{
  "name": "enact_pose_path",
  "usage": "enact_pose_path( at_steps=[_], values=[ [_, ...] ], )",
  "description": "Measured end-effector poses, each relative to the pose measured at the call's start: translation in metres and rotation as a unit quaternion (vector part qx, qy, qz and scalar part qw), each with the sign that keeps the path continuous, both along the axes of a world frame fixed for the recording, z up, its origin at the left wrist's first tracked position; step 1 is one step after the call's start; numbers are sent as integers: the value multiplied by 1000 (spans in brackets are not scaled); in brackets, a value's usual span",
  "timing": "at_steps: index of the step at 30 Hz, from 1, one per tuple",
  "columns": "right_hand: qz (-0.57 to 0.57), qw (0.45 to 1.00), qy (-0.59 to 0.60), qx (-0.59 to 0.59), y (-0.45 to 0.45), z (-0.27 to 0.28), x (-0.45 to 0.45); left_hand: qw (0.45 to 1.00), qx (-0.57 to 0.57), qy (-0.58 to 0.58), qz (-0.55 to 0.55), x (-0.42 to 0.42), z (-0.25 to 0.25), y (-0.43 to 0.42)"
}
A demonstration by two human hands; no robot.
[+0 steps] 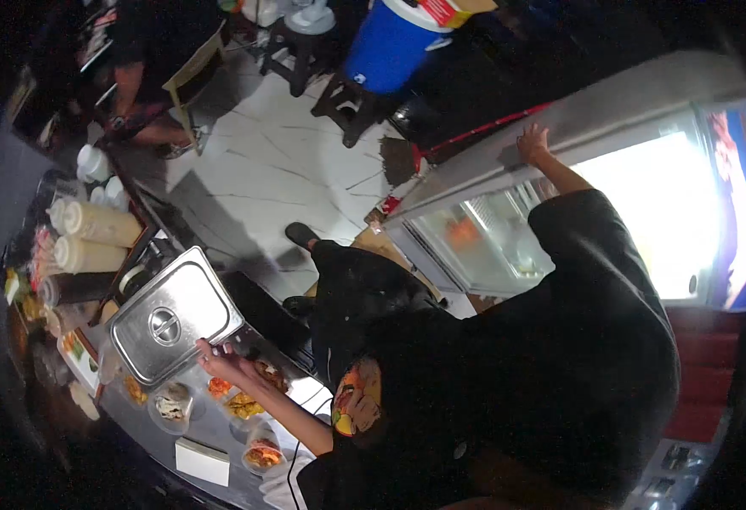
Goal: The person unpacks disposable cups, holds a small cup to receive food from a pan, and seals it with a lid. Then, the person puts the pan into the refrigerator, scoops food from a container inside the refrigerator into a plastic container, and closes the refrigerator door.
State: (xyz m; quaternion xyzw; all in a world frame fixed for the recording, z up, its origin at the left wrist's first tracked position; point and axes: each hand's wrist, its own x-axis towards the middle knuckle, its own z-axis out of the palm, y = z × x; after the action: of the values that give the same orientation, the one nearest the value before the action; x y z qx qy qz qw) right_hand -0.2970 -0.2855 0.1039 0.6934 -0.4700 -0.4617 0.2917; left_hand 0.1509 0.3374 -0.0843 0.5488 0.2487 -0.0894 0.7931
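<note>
The steel pan lid [194, 293] is over the counter [135, 429], its near edge gripped by the left hand [226, 364]; a level hold keeps it clear of the food cups beneath. The right hand [533, 144], fingers spread, touches the display fridge [483, 174], right of the counter. No brand or label is legible.

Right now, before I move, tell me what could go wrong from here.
The left hand has the steel lid by one edge, so it could tip onto the food cups below. Its far side looks close to the squeeze bottles and might knock one. The right hand is at the lit fridge's frame; a moving door might pinch the fingers.
</note>
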Motion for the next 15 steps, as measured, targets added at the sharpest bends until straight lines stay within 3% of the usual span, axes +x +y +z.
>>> enact_pose_path(
  at_steps=[2, 3, 6, 11, 14, 15],
  values=[
    [-35, 997, -30, 58, 5, 3, -31, 1000, -5, -10, -23, 3, -5, 5],
    [80, 993, -60, 55, 3, -5, -52, 999, -14, -15, -34, 4, -10, 7],
    [146, 986, -72, 26, 27, -19, -51, 999, -14, -28, -24, 1, -5, 2],
    [70, 997, 11, 13, 54, -29, -27, 1000, 18, -4, -22, 6, -13, 7],
    [82, 997, -9, 2, 67, -17, -27, 999, 6, -25, -29, 5, -10, 6],
    [140, 989, -28, -37, 72, -20, -25, 999, 6, -22, -29, 2, -6, 5]
  ],
)
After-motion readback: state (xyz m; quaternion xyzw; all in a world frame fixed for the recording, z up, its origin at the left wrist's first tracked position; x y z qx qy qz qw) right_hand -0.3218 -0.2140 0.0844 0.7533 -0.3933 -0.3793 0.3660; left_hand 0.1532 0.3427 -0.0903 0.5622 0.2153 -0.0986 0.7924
